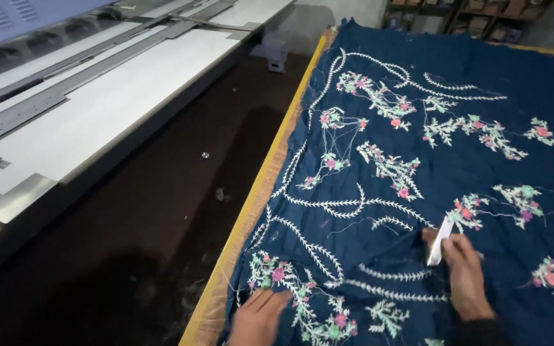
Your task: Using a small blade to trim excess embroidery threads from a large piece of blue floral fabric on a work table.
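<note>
A dark blue cloth [456, 83] with white vine and pink and green flower embroidery lies spread over a table. My left hand [259, 317] rests flat on the cloth near its lower left corner, fingers together, holding nothing. My right hand [466, 272] grips a small white flat tool [440, 241], its tip touching the cloth beside an embroidered flower. Loose white threads hang off several stitched flowers.
The table's yellow wooden edge [270, 173] runs diagonally along the cloth's left side. Left of it is a dark floor aisle [161, 218], then a long white and grey machine bed [97, 96]. Shelves with boxes [476, 19] stand at the far back.
</note>
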